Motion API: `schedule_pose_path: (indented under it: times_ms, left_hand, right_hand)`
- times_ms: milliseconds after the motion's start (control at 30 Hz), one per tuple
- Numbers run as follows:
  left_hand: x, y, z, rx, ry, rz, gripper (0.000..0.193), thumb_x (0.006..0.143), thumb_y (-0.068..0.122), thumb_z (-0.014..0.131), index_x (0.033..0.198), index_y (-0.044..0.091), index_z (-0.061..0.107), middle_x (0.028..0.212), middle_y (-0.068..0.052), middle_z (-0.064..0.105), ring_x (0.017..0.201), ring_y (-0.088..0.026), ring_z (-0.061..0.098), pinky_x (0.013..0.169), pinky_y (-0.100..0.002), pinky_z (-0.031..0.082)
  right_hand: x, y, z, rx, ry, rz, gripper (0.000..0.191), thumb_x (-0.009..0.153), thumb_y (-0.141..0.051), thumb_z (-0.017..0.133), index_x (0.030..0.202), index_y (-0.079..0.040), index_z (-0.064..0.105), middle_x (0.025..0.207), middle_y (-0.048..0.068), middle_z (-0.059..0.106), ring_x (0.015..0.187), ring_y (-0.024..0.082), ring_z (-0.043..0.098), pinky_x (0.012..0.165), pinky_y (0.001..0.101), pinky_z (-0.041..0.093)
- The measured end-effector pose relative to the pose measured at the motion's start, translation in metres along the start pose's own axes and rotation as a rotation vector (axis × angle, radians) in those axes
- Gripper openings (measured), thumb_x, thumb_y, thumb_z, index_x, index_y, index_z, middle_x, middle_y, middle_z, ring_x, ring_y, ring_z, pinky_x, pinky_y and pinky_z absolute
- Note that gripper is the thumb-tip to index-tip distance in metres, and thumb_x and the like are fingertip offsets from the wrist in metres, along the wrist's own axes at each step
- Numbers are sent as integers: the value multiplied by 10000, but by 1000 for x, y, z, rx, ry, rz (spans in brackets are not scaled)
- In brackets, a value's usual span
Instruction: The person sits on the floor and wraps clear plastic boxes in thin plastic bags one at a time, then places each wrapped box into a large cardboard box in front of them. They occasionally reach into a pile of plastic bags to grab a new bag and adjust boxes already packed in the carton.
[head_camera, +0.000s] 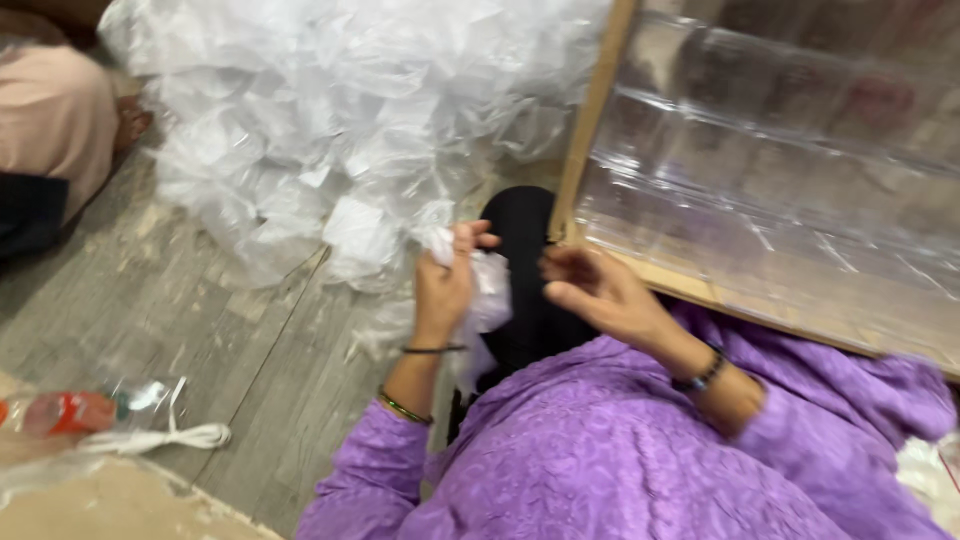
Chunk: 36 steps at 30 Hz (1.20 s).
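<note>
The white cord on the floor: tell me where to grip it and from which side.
Probably pinch the cord at its looped right end, coming from above. It lies flat on the floor, and that end is free, while its left end runs under a clear bag.

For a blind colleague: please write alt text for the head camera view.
The left hand grips a crumpled clear plastic bag; the right hand is open beside it. Behind lies a pile of clear bags on a grey floor.

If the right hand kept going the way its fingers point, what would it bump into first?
Probably the clear plastic bag held in the left hand. The right hand points left toward it, though depth is hard to judge.
</note>
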<state>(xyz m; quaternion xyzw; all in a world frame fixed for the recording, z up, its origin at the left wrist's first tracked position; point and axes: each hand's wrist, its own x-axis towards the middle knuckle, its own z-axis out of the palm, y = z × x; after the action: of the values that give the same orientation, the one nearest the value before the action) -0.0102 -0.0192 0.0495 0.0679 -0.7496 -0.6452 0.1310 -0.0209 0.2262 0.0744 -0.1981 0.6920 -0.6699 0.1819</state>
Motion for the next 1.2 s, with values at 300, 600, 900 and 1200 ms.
schedule_pose_path:
  times_ms: [300, 600, 900, 1200]
  left_hand:
    - [-12, 53, 79, -316, -359, 5, 222, 922, 167, 788, 1058, -7, 771, 858, -8, 744, 779, -68, 661, 705, -216, 532]
    - [-34, 68, 127, -509, -576, -84, 236, 857, 198, 829, 1025, 94, 700, 923, 72, 724, 830, -21, 665, 738, -191, 549]
    - [-49, 36, 160, -280, -571, -72, 293, 986, 329, 694, 831, 80, 712, 659, 57, 590, 583, -43, 524, 505, -218, 397]
    - [-25, -6, 136, -1157, -1189, -699, 220, 1117, 285, 647, 1065, 75, 612, 900, -72, 684, 656, -106, 630, 559, -234, 514]
  right_hand:
    - [-37, -24, -29, 95, 381, -130, 187, 999, -87, 675, 1147, 23, 702, 990, 8, 711, 919, 75, 648, 815, 224, 546]
    - [-79, -5, -49, 230, 587, -187, 139, 1032, -138, 678, 1048, -1, 693, 868, -15, 657, 765, 48, 571, 669, 202, 472]
    - [-98, 2, -48, 325, 516, -294, 157, 1075, -204, 591, 1018, -57, 595, 940, -12, 657, 717, 51, 518, 657, 192, 450]
    - [-154, 51, -120, 540, 462, 58, 179, 1040, -245, 673, 1019, -91, 584, 752, -77, 546, 606, 21, 478, 530, 190, 389]
